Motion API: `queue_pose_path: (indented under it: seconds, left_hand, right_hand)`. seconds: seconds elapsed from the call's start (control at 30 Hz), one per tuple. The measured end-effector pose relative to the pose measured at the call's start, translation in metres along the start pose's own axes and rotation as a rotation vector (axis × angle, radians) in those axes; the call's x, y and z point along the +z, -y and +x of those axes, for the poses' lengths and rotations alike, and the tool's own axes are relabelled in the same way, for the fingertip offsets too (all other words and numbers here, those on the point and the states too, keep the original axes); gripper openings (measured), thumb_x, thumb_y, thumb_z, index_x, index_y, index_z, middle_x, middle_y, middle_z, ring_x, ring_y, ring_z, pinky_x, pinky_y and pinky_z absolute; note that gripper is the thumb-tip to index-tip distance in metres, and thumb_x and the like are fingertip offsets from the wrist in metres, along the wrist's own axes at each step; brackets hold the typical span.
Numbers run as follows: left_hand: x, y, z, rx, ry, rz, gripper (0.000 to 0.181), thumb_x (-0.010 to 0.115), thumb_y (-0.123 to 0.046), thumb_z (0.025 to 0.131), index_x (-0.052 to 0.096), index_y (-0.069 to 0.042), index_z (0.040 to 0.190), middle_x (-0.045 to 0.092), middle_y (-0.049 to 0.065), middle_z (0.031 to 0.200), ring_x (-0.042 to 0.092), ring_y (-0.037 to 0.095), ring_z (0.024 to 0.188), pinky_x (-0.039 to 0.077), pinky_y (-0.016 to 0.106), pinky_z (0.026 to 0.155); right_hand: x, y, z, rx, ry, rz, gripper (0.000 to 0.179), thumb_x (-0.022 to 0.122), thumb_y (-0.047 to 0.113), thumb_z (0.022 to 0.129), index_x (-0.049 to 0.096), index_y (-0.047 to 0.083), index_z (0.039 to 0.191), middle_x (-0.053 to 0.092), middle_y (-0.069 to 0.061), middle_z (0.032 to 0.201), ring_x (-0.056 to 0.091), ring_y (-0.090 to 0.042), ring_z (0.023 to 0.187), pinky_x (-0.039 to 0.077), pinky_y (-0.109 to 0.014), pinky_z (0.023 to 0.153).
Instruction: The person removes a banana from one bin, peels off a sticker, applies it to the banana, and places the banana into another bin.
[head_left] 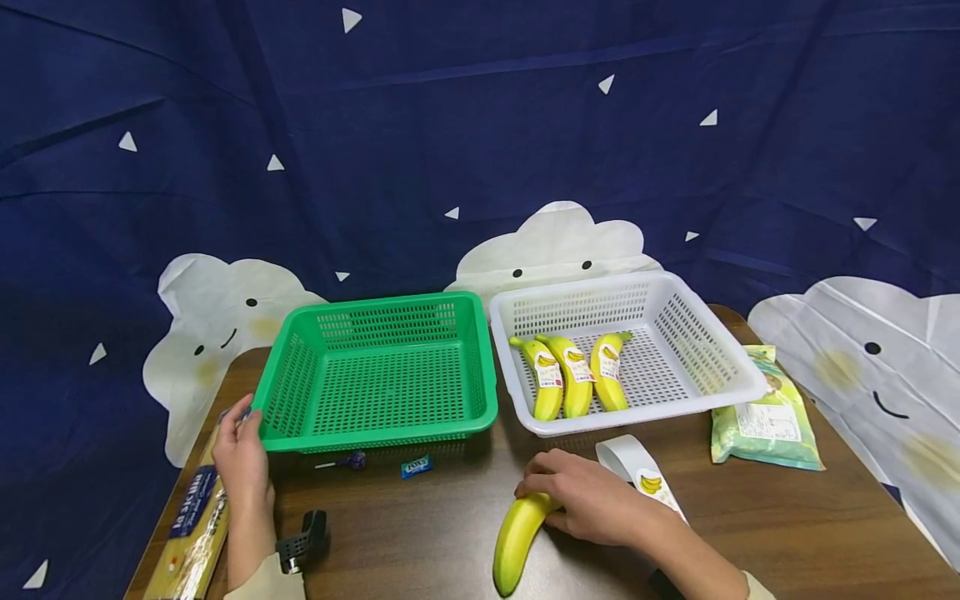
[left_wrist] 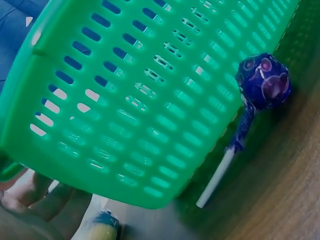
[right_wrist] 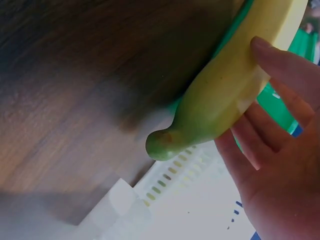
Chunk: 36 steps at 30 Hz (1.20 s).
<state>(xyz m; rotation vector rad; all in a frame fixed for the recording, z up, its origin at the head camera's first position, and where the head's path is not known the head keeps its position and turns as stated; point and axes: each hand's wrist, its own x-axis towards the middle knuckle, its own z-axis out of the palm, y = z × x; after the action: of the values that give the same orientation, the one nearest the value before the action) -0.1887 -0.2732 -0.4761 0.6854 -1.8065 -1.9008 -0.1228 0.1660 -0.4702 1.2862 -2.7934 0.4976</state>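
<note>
My right hand [head_left: 588, 497] grips the stem half of a banana [head_left: 517, 542], its thumb and fingers on either side. In the right wrist view this banana [right_wrist: 220, 95] shows a green tip and no label on the visible side. My left hand [head_left: 243, 458] rests against the near left corner of an empty green basket [head_left: 375, 435], its fingers along the outside. Beyond the right hand, a white basket [head_left: 645, 408] holds several bananas [head_left: 576, 383] with white labels. A white strip of banana stickers [head_left: 648, 475] lies curled beside the right hand.
A purple-wrapped lollipop [head_left: 355, 459] and a small blue packet [head_left: 416, 467] lie before the green basket. A long yellow pack [head_left: 191, 533] lies by the left arm. A green and yellow bag [head_left: 768, 421] sits right of the white basket, and a dark patterned cloth [head_left: 450, 125] hangs behind.
</note>
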Motion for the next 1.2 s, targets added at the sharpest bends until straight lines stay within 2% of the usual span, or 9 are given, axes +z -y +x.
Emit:
queue_pose_path:
  seconds: [0.2, 0.3, 0.37, 0.43, 0.6, 0.77, 0.87, 1.03, 1.2]
  left_hand:
    - [0.001, -0.021, -0.009, 0.131, -0.18, 0.156, 0.036, 0.054, -0.024, 0.097, 0.059, -0.01, 0.13, 0.055, 0.01, 0.125, 0.05, 0.02, 0.114, 0.037, 0.031, 0.094]
    - [0.0, -0.043, -0.024, 0.26, -0.308, 0.226, 0.028, 0.058, -0.023, 0.094, 0.066, -0.014, 0.119, 0.06, 0.003, 0.116, 0.054, 0.015, 0.106, 0.039, 0.027, 0.089]
    - [0.004, -0.06, -0.038, 0.368, -0.298, 0.209, 0.023, 0.059, -0.021, 0.094, 0.069, -0.011, 0.113, 0.063, 0.001, 0.108, 0.057, 0.011, 0.098, 0.041, 0.024, 0.084]
    - [0.012, -0.075, -0.055, 0.468, -0.185, 0.17, 0.02, 0.06, -0.017, 0.094, 0.069, -0.007, 0.11, 0.066, 0.002, 0.104, 0.06, 0.01, 0.091, 0.044, 0.021, 0.079]
    - [0.043, -0.096, -0.105, 0.617, 0.318, 0.197, 0.018, 0.062, -0.004, 0.093, 0.067, -0.004, 0.11, 0.068, 0.006, 0.1, 0.064, 0.014, 0.084, 0.049, 0.021, 0.072]
    - [0.083, -0.073, -0.152, 0.727, 0.74, 0.353, 0.019, 0.07, -0.013, 0.089, 0.068, -0.021, 0.106, 0.065, -0.012, 0.098, 0.062, 0.008, 0.082, 0.052, 0.024, 0.069]
    - [0.104, -0.049, -0.174, 0.737, 0.943, 0.574, 0.024, 0.071, -0.025, 0.089, 0.066, -0.025, 0.112, 0.061, -0.015, 0.102, 0.059, 0.005, 0.083, 0.051, 0.023, 0.068]
    - [0.126, -0.015, -0.195, 0.711, 1.105, 0.938, 0.04, 0.074, -0.038, 0.084, 0.066, -0.021, 0.119, 0.062, -0.008, 0.105, 0.057, 0.009, 0.09, 0.047, 0.033, 0.076]
    - [0.133, 0.003, -0.204, 0.674, 1.119, 1.032, 0.045, 0.079, -0.037, 0.078, 0.068, -0.017, 0.116, 0.063, -0.003, 0.101, 0.057, 0.01, 0.085, 0.047, 0.035, 0.073]
  right_hand:
    - [0.001, -0.002, -0.001, 0.007, -0.016, -0.006, 0.034, 0.08, 0.02, 0.075, 0.07, 0.026, 0.107, 0.056, 0.011, 0.104, 0.053, -0.007, 0.095, 0.047, -0.029, 0.08]
    - [0.001, -0.002, -0.001, 0.014, -0.018, -0.003, 0.034, 0.08, 0.021, 0.075, 0.069, 0.025, 0.108, 0.056, 0.011, 0.104, 0.053, -0.007, 0.095, 0.047, -0.029, 0.081]
    - [0.001, -0.002, -0.001, 0.025, -0.015, 0.004, 0.035, 0.08, 0.02, 0.075, 0.069, 0.023, 0.108, 0.056, 0.01, 0.105, 0.053, -0.007, 0.095, 0.047, -0.028, 0.081]
    - [0.0, -0.003, -0.003, 0.042, -0.01, 0.016, 0.037, 0.081, 0.018, 0.075, 0.068, 0.02, 0.109, 0.056, 0.009, 0.106, 0.053, -0.008, 0.097, 0.047, -0.029, 0.082]
    - [0.002, -0.005, -0.005, 0.078, -0.018, 0.043, 0.04, 0.084, 0.012, 0.071, 0.068, 0.015, 0.108, 0.055, 0.006, 0.108, 0.052, -0.01, 0.099, 0.046, -0.029, 0.085]
    - [0.004, -0.006, -0.006, 0.09, -0.052, 0.024, 0.039, 0.085, 0.014, 0.07, 0.068, 0.016, 0.106, 0.054, 0.007, 0.107, 0.051, -0.01, 0.097, 0.047, -0.029, 0.082]
    - [0.005, -0.006, -0.006, 0.101, -0.06, 0.005, 0.04, 0.085, 0.018, 0.07, 0.069, 0.018, 0.107, 0.054, 0.008, 0.106, 0.051, -0.009, 0.095, 0.047, -0.03, 0.079]
    - [0.007, -0.007, -0.008, 0.118, -0.069, -0.011, 0.042, 0.085, 0.021, 0.07, 0.068, 0.017, 0.108, 0.056, 0.008, 0.107, 0.052, -0.011, 0.099, 0.048, -0.033, 0.083]
    - [0.007, -0.008, -0.011, 0.154, -0.073, -0.001, 0.041, 0.084, 0.02, 0.072, 0.067, 0.014, 0.108, 0.056, 0.006, 0.108, 0.052, -0.013, 0.101, 0.048, -0.034, 0.086]
